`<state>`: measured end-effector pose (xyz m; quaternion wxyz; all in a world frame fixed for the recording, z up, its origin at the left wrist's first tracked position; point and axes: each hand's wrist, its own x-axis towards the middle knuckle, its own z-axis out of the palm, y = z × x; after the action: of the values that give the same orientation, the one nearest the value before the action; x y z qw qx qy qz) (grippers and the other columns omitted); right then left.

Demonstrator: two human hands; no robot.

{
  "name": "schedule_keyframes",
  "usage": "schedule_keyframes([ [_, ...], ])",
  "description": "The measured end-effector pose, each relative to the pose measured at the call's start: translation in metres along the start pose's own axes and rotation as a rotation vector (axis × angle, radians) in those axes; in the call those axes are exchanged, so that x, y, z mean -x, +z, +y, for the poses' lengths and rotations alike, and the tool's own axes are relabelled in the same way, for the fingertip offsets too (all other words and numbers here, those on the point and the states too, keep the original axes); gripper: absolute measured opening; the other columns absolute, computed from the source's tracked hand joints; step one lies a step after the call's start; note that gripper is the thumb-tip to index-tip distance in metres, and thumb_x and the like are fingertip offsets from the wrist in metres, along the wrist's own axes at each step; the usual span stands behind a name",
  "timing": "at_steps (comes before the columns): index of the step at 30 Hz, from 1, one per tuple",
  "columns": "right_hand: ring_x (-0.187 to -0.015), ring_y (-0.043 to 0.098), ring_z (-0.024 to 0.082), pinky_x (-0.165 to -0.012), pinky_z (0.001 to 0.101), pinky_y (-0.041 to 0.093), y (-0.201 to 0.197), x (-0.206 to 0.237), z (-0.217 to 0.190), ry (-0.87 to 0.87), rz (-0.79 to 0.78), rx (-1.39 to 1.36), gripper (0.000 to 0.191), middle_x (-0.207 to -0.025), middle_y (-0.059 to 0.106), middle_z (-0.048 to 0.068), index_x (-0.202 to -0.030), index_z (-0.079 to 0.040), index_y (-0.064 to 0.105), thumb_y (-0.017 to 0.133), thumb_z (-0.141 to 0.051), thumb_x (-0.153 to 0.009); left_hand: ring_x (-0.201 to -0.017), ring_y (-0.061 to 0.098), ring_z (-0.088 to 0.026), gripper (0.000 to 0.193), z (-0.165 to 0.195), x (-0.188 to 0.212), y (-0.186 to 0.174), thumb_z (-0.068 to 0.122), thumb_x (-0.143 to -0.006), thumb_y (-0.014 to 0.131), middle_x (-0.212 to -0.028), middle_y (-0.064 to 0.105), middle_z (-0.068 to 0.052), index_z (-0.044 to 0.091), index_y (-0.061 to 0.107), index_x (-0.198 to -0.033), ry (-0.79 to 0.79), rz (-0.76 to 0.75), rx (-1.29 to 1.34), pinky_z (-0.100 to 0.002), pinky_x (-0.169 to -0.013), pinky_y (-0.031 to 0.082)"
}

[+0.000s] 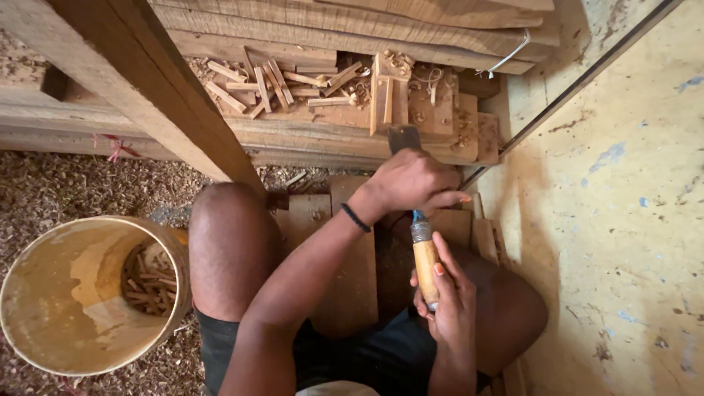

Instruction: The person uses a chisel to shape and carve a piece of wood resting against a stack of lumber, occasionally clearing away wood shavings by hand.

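A chisel with a pale wooden handle (425, 262) and a wide dark blade (404, 138) points away from me toward a stack of planks. My right hand (449, 304) wraps the lower end of the handle between my knees. My left hand (411, 183), with a black band on its wrist, is closed over the chisel's upper part just behind the blade and hides it. The blade's tip rests against a small upright wood block (389, 99) on the planks.
Several short cut wood sticks (271, 86) lie on the planks. A round yellowish bucket (44, 308) with sticks inside stands at my left on shavings. A thick timber beam (154, 95) slants across the upper left. A yellow wall (623, 220) is at the right.
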<state>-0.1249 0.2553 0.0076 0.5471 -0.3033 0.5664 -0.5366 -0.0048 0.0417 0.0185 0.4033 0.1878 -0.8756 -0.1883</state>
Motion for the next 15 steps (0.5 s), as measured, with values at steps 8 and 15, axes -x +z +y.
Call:
schedule_keyframes([
  [8, -0.040, 0.049, 0.012, -0.034, 0.0221, 0.035, -0.001, -0.006, -0.012, 0.038, -0.018, 0.123, 0.059, -0.078, 0.064, 0.014, -0.155, -0.010, 0.047, 0.052, -0.030, -0.100, -0.062, 0.068, -0.032, 0.052, -0.008, 0.005, -0.003, 0.052, -0.098, 0.064, -0.064, 0.065, -0.011, 0.010, 0.063, -0.068, -0.070, 0.067, 0.065, -0.045, -0.060, 0.055],
  [15, -0.040, 0.050, 0.013, -0.033, 0.0228, 0.035, 0.000, -0.008, -0.012, 0.067, -0.031, 0.105, 0.059, -0.077, 0.064, 0.013, -0.155, -0.013, 0.045, 0.053, -0.030, -0.099, -0.056, 0.064, -0.034, 0.056, -0.017, 0.005, -0.001, 0.055, -0.095, 0.065, -0.059, 0.062, -0.013, 0.009, 0.060, -0.064, -0.173, -0.013, 0.104, -0.047, -0.057, 0.051],
])
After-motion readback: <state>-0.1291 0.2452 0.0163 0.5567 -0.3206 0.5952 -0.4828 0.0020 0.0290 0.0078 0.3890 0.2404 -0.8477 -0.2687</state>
